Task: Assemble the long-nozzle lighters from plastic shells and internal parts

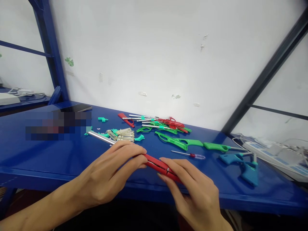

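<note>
Both hands grip a red utility lighter (pixel 156 164) above the front of the blue table (pixel 72 160). My left hand (pixel 115 170) is closed round its nozzle end, and a silver metal tube (pixel 102 138) sticks out to the left past the fingers. My right hand (pixel 196 189) pinches the red handle at its other end. A dark gap runs along the seam between the handle's two shells. Just behind my left hand lie several pale clear fuel tanks (pixel 126 134) and small teal plastic parts (pixel 139 138).
Red shells (pixel 172 122), green shells (pixel 170 140) and metal tubes lie at the back centre. A screwdriver (pixel 197 156) is right of centre. Green (pixel 215 147) and blue lighters (pixel 250 173) lie farther right, near a white power strip (pixel 269 157). A flat dark device (pixel 84 107) is back left.
</note>
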Tool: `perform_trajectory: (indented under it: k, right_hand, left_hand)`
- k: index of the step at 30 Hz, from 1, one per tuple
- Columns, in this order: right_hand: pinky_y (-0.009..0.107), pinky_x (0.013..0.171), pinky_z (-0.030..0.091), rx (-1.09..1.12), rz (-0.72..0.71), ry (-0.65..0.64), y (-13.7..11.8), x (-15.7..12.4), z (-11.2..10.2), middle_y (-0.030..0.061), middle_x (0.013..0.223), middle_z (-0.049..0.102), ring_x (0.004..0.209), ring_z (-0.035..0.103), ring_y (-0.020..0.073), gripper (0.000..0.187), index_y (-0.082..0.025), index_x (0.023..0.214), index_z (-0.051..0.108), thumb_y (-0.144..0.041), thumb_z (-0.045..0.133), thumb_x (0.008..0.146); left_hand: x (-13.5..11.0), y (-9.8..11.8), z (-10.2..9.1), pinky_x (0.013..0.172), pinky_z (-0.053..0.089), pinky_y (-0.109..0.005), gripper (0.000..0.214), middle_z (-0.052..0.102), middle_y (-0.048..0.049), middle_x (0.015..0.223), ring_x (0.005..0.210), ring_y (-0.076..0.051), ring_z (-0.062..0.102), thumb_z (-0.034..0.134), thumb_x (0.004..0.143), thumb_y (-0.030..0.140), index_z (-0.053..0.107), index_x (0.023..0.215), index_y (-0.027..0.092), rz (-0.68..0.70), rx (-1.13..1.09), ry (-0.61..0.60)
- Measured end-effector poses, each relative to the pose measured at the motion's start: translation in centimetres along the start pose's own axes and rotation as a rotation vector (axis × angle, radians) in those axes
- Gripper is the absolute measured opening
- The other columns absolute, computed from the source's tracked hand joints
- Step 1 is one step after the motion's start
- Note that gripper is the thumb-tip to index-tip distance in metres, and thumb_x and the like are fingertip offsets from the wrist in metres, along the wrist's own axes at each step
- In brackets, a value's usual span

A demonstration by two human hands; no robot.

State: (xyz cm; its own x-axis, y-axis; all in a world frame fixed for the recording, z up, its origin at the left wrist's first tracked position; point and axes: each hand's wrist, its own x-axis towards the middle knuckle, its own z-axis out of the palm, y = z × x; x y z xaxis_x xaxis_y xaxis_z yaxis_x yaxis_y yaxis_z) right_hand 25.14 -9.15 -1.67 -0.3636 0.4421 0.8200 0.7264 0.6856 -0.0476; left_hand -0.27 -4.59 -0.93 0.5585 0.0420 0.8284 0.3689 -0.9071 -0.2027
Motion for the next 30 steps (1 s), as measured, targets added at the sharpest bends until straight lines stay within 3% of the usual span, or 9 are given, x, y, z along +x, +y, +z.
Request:
perform_trajectory:
  k: [11, 16, 22, 30]
  right_hand:
    - [0.027, 0.082, 0.062, -0.027, -0.017, -0.005, -0.4, -0.4, 0.3, 0.0072, 0.108, 0.08, 0.091, 0.078, 0.018, 0.028, -0.017, 0.133, 0.066, -0.022, 0.061, 0.106]
    - [0.027, 0.083, 0.062, -0.047, -0.033, -0.007, -0.6, -0.4, 0.2, 0.0066, 0.108, 0.081, 0.092, 0.079, 0.0181, 0.029, -0.018, 0.135, 0.066, -0.023, 0.061, 0.106]
    - [0.026, 0.086, 0.062, -0.022, -0.013, 0.001, -0.6, -0.7, 0.0, 0.0066, 0.11, 0.081, 0.093, 0.079, 0.0182, 0.031, -0.019, 0.135, 0.067, -0.023, 0.063, 0.105]
    - [0.024, 0.084, 0.064, -0.032, -0.04, 0.048, -0.7, -0.8, -0.2, 0.007, 0.11, 0.081, 0.088, 0.08, 0.0176, 0.031, -0.018, 0.134, 0.069, -0.019, 0.065, 0.103]
  left_hand:
    - [1.1, 0.9, -0.4, 0.103, 0.049, -0.031, 0.023, 0.063, -0.0099, 0.115, 0.108, -0.02, 0.059, 0.048, 0.106, 0.002, 0.063, 0.118, 0.013, -0.161, 0.024, -0.126]
    - [1.4, 1.3, -1.0, 0.1, 0.051, -0.033, 0.026, 0.062, -0.0117, 0.116, 0.108, -0.022, 0.06, 0.043, 0.108, 0.006, 0.065, 0.119, 0.013, -0.162, 0.083, -0.165]
    - [1.3, 1.2, -1.1, 0.09, 0.056, -0.028, 0.031, 0.068, -0.0078, 0.109, 0.1, -0.019, 0.064, 0.044, 0.106, 0.005, 0.069, 0.115, 0.019, -0.155, 0.045, -0.104]
    - [0.8, 1.2, -1.1, 0.094, 0.057, -0.031, 0.044, 0.069, -0.0073, 0.114, 0.102, -0.017, 0.067, 0.045, 0.098, -0.009, 0.07, 0.12, 0.02, -0.176, -0.027, -0.051]
